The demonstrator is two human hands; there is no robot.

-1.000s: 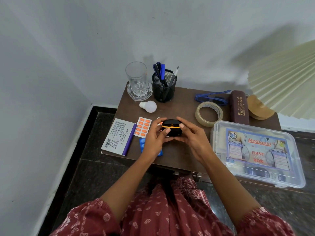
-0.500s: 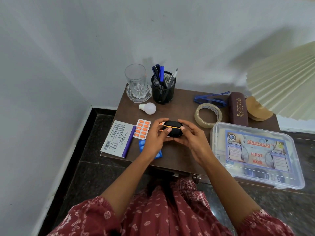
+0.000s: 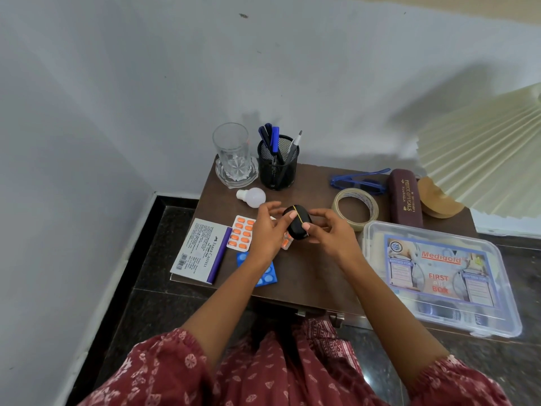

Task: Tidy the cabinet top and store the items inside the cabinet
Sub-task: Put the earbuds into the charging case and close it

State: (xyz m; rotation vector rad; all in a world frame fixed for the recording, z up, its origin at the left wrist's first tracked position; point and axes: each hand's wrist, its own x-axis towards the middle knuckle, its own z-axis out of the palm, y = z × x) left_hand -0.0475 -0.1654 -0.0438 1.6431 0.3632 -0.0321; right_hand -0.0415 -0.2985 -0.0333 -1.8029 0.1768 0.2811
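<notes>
A small black oval case (image 3: 297, 222) with a thin orange seam is held above the middle of the brown cabinet top (image 3: 310, 268). My left hand (image 3: 268, 231) grips its left side with thumb and fingers. My right hand (image 3: 329, 232) pinches its right side. The case is tilted, its seam running diagonally. Under my left hand lie an orange pill strip (image 3: 241, 232) and a blue pill strip (image 3: 265, 275), both partly hidden.
A clear first aid box (image 3: 439, 275) fills the right front. Behind are a tape roll (image 3: 354, 209), blue glasses (image 3: 358, 181), a maroon glasses case (image 3: 405, 200), a pen holder (image 3: 278, 164), a glass (image 3: 232, 155), a white bulb (image 3: 253, 197). A booklet (image 3: 199, 249) overhangs the left edge.
The black case has turned in my hands from lying level to tilted, its seam now diagonal. Both hands stay on it.
</notes>
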